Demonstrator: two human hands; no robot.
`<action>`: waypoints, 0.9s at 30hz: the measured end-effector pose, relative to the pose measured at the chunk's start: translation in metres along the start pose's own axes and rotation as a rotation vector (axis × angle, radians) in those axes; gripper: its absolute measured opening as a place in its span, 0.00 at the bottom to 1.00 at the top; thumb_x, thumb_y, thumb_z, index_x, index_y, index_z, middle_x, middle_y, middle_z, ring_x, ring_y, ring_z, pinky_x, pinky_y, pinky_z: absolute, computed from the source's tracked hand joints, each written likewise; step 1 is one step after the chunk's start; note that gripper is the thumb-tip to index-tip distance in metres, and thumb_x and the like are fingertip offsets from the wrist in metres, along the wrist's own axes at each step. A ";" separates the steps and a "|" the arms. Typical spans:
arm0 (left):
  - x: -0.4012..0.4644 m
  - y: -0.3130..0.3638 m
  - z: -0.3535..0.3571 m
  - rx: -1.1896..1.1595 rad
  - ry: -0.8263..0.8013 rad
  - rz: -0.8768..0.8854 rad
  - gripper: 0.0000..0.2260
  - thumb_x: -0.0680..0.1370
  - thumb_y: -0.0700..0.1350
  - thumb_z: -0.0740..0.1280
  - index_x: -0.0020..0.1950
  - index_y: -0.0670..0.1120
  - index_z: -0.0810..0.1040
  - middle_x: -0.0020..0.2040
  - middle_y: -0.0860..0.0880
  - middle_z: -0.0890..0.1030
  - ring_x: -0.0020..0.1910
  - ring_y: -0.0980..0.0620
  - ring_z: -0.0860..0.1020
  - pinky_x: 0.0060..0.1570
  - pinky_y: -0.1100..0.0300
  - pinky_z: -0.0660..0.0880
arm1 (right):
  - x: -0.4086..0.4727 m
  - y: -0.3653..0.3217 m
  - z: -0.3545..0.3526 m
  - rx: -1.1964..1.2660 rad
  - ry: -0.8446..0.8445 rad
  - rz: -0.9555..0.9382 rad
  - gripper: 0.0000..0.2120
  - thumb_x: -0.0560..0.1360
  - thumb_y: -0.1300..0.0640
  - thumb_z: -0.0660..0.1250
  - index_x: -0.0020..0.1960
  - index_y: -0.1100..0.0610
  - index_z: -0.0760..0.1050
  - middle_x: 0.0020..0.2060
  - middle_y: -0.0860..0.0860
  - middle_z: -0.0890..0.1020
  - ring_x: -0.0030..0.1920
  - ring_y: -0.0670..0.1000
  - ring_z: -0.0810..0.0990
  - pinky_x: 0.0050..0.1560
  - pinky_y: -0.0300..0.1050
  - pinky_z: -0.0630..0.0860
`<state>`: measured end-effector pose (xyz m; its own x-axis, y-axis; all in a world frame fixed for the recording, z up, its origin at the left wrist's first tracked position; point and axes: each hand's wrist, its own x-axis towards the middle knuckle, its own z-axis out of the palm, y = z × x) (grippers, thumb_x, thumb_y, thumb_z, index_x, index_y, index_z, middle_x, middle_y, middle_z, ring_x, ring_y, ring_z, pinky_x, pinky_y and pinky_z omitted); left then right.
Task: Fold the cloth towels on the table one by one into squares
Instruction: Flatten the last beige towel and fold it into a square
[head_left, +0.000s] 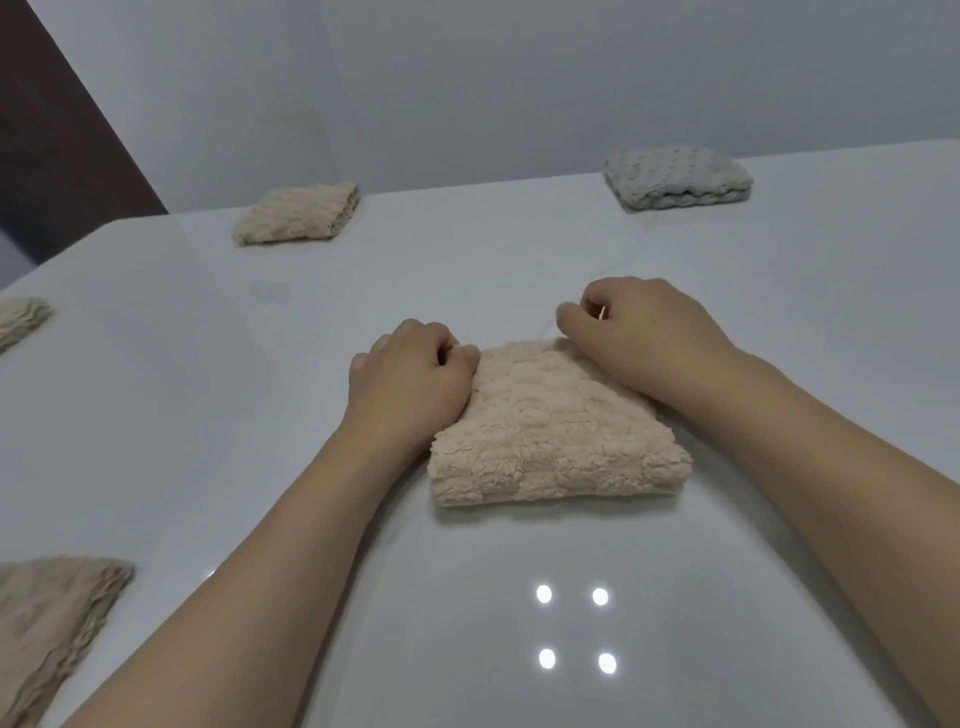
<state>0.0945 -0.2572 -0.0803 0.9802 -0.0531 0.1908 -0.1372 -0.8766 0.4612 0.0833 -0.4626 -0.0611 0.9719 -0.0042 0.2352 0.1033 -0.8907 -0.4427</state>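
Observation:
A fluffy beige towel (556, 436) lies folded into a thick square in the middle of the white table (519, 260). My left hand (410, 374) pinches its far left corner with curled fingers. My right hand (639, 332) grips the far right corner, fingers closed on the cloth edge. Both forearms reach in from the near side. The towel's far edge is partly hidden under my hands.
A folded beige towel (298, 213) sits at the far left, a folded grey towel (678, 176) at the far right. Two more beige cloths lie at the left edge (21, 319) and the near left (52, 623). A wall stands behind the table.

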 end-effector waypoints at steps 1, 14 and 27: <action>0.001 0.000 0.000 0.000 -0.004 -0.001 0.13 0.81 0.53 0.59 0.40 0.50 0.74 0.45 0.54 0.75 0.50 0.48 0.73 0.54 0.53 0.60 | 0.000 -0.003 0.002 -0.108 0.008 -0.066 0.20 0.77 0.43 0.56 0.36 0.56 0.73 0.34 0.50 0.77 0.39 0.54 0.76 0.36 0.47 0.69; -0.008 0.008 -0.006 -0.135 0.012 -0.036 0.14 0.78 0.55 0.63 0.38 0.47 0.75 0.37 0.53 0.78 0.45 0.49 0.76 0.61 0.46 0.69 | -0.003 -0.009 0.005 -0.098 -0.189 -0.275 0.23 0.79 0.36 0.54 0.45 0.55 0.73 0.43 0.49 0.77 0.46 0.52 0.75 0.45 0.48 0.69; -0.016 0.014 -0.025 -0.863 -0.278 -0.070 0.06 0.71 0.47 0.70 0.38 0.47 0.77 0.33 0.51 0.76 0.32 0.55 0.74 0.34 0.62 0.69 | 0.001 0.011 0.004 0.086 -0.093 -0.182 0.21 0.80 0.38 0.54 0.53 0.55 0.72 0.42 0.48 0.78 0.47 0.53 0.74 0.45 0.48 0.67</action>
<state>0.0728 -0.2567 -0.0554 0.9741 -0.2245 -0.0262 -0.0258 -0.2256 0.9739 0.0861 -0.4706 -0.0688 0.9506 0.1981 0.2389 0.2922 -0.8307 -0.4739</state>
